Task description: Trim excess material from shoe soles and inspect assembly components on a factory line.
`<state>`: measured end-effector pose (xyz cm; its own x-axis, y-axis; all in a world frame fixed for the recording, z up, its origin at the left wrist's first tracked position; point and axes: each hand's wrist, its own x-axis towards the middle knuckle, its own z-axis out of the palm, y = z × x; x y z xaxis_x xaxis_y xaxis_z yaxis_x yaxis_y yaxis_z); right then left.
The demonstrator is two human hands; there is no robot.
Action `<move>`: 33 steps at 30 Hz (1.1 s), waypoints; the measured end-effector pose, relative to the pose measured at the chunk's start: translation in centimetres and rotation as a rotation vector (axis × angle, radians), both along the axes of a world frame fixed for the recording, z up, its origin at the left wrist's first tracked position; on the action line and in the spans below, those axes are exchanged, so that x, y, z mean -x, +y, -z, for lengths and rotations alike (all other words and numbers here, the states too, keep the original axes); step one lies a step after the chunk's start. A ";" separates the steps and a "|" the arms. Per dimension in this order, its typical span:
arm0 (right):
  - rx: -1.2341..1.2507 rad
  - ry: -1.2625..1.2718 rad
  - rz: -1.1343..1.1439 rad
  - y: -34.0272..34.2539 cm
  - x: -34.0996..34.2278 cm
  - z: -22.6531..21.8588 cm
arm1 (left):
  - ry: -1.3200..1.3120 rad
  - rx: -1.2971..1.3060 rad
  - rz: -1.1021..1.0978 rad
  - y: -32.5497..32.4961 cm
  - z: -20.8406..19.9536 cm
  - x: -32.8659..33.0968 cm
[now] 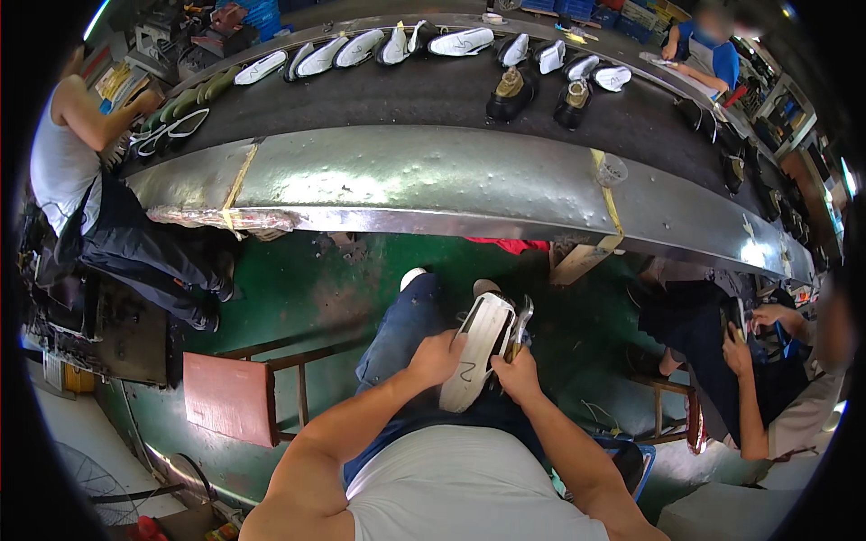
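Note:
Over my lap is a shoe upper on a last (469,361), its pale underside turned up with a dark mark drawn near the heel end. My left hand (438,358) is closed round its left edge. At its right side my right hand (517,372) grips metal pincers (524,317), whose curved jaws point away from me beside the shoe's far end. Whether the jaws bite the upper's edge I cannot tell. My right fingers are partly hidden behind the tool and shoe.
Ahead runs a dark conveyor belt (361,113) with a metal edge (361,180), carrying a row of upturned shoes (460,42). A red-topped stool (230,397) stands left. People work at left (72,153), right (776,379) and far right across the belt (704,59).

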<state>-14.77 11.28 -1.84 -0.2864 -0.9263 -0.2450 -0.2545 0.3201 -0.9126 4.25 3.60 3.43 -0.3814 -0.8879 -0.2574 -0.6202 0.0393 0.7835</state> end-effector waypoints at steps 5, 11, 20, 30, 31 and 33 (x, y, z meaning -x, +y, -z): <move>-0.068 0.156 -0.101 1.6 0.8 -1.0 | 0.264 -0.161 0.095 -0.2 2.6 -1.6; -0.216 -0.053 -0.206 2.2 3.2 -4.8 | 0.274 -0.647 0.222 -3.4 0.8 -1.3; -0.102 0.277 -0.556 6.5 5.3 -10.3 | 0.685 -0.845 0.203 0.3 0.5 -2.0; -0.239 0.743 -1.022 -0.9 3.8 -14.8 | 0.851 -0.861 -0.095 2.5 0.4 -0.6; -0.313 0.683 -1.098 -1.3 3.5 -14.8 | 0.889 -0.943 -0.299 2.8 -0.2 -0.2; -0.191 0.633 -0.979 0.4 2.4 -12.2 | 0.745 -0.841 -0.389 2.7 1.6 0.3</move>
<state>-17.19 11.70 10.41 0.4052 -0.7824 -0.4729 -0.8571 -0.1450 -0.4944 3.96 6.33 1.85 -0.4260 -0.6355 -0.6439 0.1424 -0.7500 0.6459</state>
